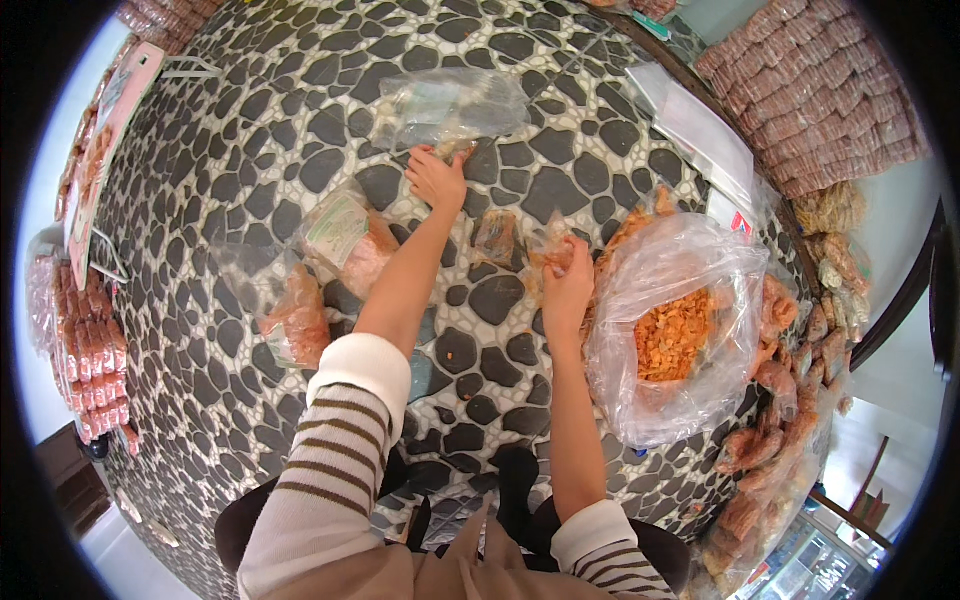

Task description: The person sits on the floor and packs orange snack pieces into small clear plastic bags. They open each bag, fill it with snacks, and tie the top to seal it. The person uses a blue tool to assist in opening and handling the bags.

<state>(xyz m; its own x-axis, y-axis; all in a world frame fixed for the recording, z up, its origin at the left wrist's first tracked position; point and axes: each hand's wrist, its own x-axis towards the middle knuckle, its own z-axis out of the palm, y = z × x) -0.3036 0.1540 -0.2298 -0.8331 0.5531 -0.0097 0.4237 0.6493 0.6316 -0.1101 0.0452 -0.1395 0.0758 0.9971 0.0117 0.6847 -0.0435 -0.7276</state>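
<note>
My left hand [435, 175] reaches forward with fingers apart, touching the floor and a small clear packet [455, 150] beside a flat plastic bag [450, 105]. My right hand [568, 268] grips a small clear bag [550, 240] of orange-pink pieces. Between my hands lies another small packet [495, 238]. To the left of my left forearm are two larger bags of pinkish contents, one with a pale green label [340, 230], the other [300, 310] nearer me. Right of my right arm sits a big open plastic sack [665, 330] of orange flakes.
The patterned stone-look floor [330, 130] spreads around me. Stacked packages stand at the far left [90, 350] and upper right [810, 100]. A pink-edged folding table [105, 150] is at left, a white board [690, 130] at upper right. Bagged goods [770, 420] line the right side.
</note>
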